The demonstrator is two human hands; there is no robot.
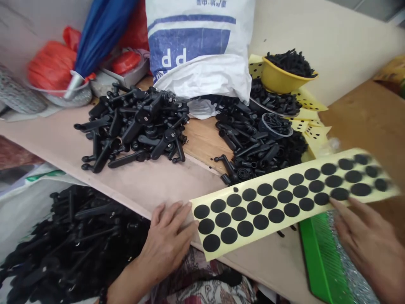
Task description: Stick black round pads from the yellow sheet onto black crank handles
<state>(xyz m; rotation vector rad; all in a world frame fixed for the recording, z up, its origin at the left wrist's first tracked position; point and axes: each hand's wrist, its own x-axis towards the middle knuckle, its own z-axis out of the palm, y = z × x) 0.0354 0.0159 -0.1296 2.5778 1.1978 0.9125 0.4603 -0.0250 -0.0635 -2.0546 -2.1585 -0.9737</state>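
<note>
A long yellow-backed sheet of round black stickers point(254, 207) slants across the table's front edge. At its left end lies my left hand point(172, 240), fingers stretched out and slightly apart on the tabletop, the nearest finger touching the sheet's edge. My right hand point(367, 236) is at the lower edge of the sheet near its right end, fingertips against it and fingers extended. Its thumb is hidden, and the sheet's right end is blurred. Behind the sheet is a heap of black plastic crank-like handles point(145, 122), and another pile of black parts point(253, 147) lies to its right.
A green tray point(319, 257) with small shiny metal pieces sits under my right hand. A large bag of black parts point(72, 245) stands at lower left. Toward the back are a white sack point(202, 76), a yellow bowl point(275, 78) of black pieces and a blue umbrella point(98, 38).
</note>
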